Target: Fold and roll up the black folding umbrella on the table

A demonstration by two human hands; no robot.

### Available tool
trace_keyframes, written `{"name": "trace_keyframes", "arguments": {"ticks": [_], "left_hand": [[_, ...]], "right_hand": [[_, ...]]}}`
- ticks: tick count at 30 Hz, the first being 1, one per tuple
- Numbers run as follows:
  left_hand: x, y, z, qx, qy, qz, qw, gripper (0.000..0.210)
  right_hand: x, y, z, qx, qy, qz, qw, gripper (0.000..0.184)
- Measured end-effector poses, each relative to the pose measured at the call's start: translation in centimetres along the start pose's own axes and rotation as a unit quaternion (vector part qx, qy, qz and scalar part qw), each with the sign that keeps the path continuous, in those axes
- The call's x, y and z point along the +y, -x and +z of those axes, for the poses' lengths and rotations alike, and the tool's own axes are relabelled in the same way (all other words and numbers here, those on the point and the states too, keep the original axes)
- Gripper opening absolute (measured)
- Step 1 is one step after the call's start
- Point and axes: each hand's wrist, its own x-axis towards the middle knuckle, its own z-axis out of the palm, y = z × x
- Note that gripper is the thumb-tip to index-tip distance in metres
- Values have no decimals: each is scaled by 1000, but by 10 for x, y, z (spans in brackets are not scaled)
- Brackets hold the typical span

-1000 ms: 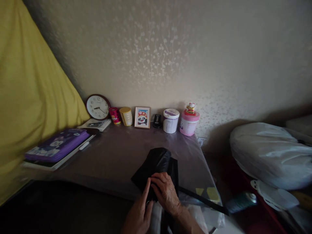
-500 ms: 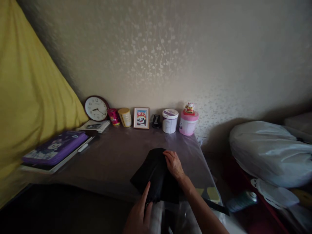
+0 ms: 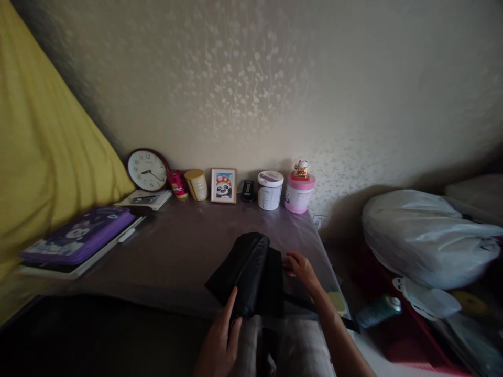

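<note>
A black folding umbrella (image 3: 249, 272), collapsed, with loose fabric panels spread to both sides, lies at the near part of the table. My left hand (image 3: 222, 335) grips its near end, the index finger stretched along the fabric. Just off the right edge of the panels is my right hand (image 3: 301, 268), its fingers curled together. Whether the fingertips pinch the fabric edge is hard to see. A dark strap (image 3: 302, 302) runs to the right under my right forearm.
Along the wall stand a clock (image 3: 148, 169), a pink canister (image 3: 177, 184), a yellow canister (image 3: 196, 185), a framed panda picture (image 3: 223, 186) and two tubs (image 3: 270, 191). A purple case (image 3: 80, 235) lies left. Right of the table are a spray can (image 3: 379, 311) and a white bag (image 3: 416, 238).
My right hand has come off the umbrella's top and moved right, to beside the panels' edge. More of the rolled middle shows. My left hand keeps its hold; the view has shifted slightly.
</note>
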Motion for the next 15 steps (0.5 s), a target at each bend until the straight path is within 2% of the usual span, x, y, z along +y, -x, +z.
{"name": "trace_keyframes", "arguments": {"ticks": [8,15], "left_hand": [[6,-1,-1,-10,-18,-10,1000,51],[10,-2,-2,-19,-19,-16,999,53]], "right_hand": [[3,2,4,0,15,-20,1000,35],[6,-1,5,6,9,-19,1000,30]]}}
